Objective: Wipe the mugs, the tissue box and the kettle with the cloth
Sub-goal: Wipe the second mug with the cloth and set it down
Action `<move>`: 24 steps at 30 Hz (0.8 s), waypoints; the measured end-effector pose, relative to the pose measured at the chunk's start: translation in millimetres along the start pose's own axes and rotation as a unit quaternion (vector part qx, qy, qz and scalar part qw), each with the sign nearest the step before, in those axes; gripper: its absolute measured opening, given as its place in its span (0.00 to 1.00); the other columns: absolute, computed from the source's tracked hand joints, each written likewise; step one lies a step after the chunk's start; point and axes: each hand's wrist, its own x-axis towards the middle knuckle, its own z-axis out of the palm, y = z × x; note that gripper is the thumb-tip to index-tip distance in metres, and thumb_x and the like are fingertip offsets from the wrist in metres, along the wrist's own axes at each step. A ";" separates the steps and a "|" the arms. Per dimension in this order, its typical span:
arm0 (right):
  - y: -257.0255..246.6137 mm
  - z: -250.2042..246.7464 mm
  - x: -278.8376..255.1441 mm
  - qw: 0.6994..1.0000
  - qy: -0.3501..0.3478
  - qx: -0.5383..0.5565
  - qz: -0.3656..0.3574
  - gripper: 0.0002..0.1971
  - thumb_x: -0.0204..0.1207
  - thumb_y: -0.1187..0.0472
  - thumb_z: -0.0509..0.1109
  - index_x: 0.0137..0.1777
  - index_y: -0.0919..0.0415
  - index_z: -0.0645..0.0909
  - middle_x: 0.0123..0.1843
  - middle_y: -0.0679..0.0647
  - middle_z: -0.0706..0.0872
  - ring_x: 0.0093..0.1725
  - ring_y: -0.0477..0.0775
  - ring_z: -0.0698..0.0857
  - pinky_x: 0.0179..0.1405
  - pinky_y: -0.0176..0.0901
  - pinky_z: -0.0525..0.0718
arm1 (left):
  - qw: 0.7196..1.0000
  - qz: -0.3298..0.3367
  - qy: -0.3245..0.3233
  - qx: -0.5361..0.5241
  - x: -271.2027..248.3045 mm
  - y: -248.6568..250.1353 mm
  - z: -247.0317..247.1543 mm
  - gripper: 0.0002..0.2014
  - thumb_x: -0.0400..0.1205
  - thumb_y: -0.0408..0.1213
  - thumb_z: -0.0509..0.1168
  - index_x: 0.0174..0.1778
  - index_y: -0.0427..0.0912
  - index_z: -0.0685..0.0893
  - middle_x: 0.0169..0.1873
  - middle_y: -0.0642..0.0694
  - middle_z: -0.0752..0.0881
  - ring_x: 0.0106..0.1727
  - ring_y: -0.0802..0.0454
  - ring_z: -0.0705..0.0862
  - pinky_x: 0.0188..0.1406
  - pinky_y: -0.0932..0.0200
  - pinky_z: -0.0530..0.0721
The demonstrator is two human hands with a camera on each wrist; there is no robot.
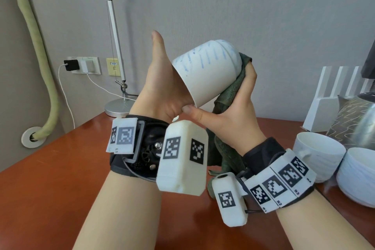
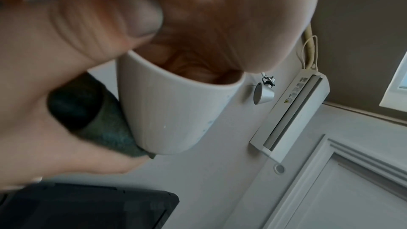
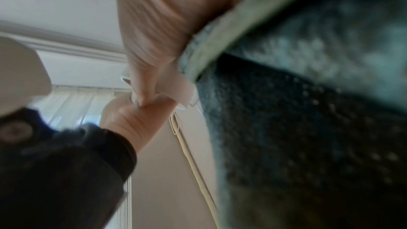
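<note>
Above the table (image 1: 60, 168), the left hand (image 1: 160, 87) reaches inside a tilted mug (image 1: 209, 73), while the right hand (image 1: 233, 115) grips the cloth (image 1: 229, 95) against it.

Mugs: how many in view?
3. One mug held up between the left hand and right hand; two mugs on the table's right edge. Others may sit out of frame.

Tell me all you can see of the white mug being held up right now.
The white ribbed ceramic mug with faint blue streaks is held in the air above the brown table, tipped on its side, mouth toward the left hand, whose fingers reach inside it. The right hand presses the dark green cloth against its base and underside, thumb near the rim. No handle shows.
</note>
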 end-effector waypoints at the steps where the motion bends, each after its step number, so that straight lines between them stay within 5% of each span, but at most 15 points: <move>1: 0.6 0.2 -0.1 1.000 0.002 0.005 -0.002 0.61 0.52 0.50 0.86 0.80 0.56 0.48 0.68 0.32 0.67 0.67 0.29 0.71 0.62 0.24 0.72 | 1.000 -0.006 -0.026 -0.008 3.0 -3.8 -1.7 0.46 0.79 0.75 0.39 0.55 0.37 0.85 0.50 0.37 0.91 0.46 0.42 0.91 0.46 0.49 0.89; 7: 4.2 5.7 -4.6 0.996 0.079 -0.026 -0.039 0.58 0.50 0.53 0.90 0.75 0.50 0.54 0.67 0.37 0.73 0.65 0.35 0.77 0.56 0.28 0.78 | 0.994 -0.049 -0.033 -0.091 0.1 1.1 2.1 0.44 0.83 0.70 0.41 0.54 0.30 0.83 0.53 0.32 0.89 0.54 0.36 0.89 0.58 0.43 0.83; 13: 5.8 -3.1 -9.3 0.987 0.103 -0.099 -0.078 0.55 0.51 0.46 0.87 0.73 0.46 0.53 0.71 0.54 0.76 0.59 0.57 0.86 0.47 0.61 0.87 | 0.964 -0.111 -0.042 -0.237 -0.4 3.7 4.2 0.35 0.90 0.55 0.46 0.77 0.24 0.68 0.68 0.23 0.77 0.69 0.28 0.77 0.64 0.33 0.72; 16: 6.2 -5.2 -8.7 0.987 0.089 -0.113 -0.069 0.55 0.51 0.43 0.86 0.73 0.43 0.53 0.73 0.51 0.75 0.61 0.52 0.85 0.49 0.59 0.87 | 0.964 -0.110 -0.008 -0.244 -0.7 3.1 4.2 0.27 0.91 0.49 0.49 0.72 0.29 0.76 0.50 0.29 0.88 0.49 0.35 0.87 0.51 0.40 0.80; 18: 5.8 -7.3 -6.5 0.989 0.064 -0.121 -0.048 0.56 0.51 0.41 0.85 0.74 0.38 0.51 0.73 0.39 0.72 0.65 0.35 0.79 0.55 0.48 0.83 | 0.965 -0.096 0.010 -0.244 -3.7 2.0 6.7 0.20 0.92 0.46 0.49 0.67 0.38 0.79 0.39 0.39 0.89 0.35 0.44 0.89 0.39 0.46 0.82; 20: 7.1 -9.9 -3.0 0.989 0.024 -0.139 -0.035 0.57 0.54 0.43 0.85 0.75 0.31 0.46 0.74 0.30 0.64 0.66 0.25 0.72 0.58 0.34 0.75 | 0.966 -0.073 0.030 -0.246 -7.9 2.8 8.4 0.18 0.92 0.44 0.48 0.72 0.42 0.74 0.38 0.46 0.82 0.30 0.51 0.86 0.33 0.47 0.79; 22: 12.0 -12.8 0.5 0.986 -0.009 -0.156 -0.051 0.54 0.62 0.49 0.84 0.74 0.27 0.46 0.77 0.31 0.61 0.70 0.24 0.67 0.61 0.24 0.70 | 0.966 -0.056 0.048 -0.249 -6.9 2.1 3.6 0.19 0.92 0.45 0.50 0.76 0.44 0.72 0.36 0.43 0.83 0.29 0.50 0.85 0.33 0.47 0.78; 24: 17.2 -15.4 3.0 0.979 0.000 -0.185 -0.080 0.47 0.68 0.53 0.80 0.76 0.32 0.50 0.77 0.43 0.68 0.71 0.32 0.69 0.61 0.34 0.73 | 0.965 -0.048 0.073 -0.248 -7.6 3.2 -3.3 0.17 0.91 0.47 0.53 0.67 0.42 0.78 0.32 0.40 0.88 0.29 0.46 0.88 0.31 0.48 0.82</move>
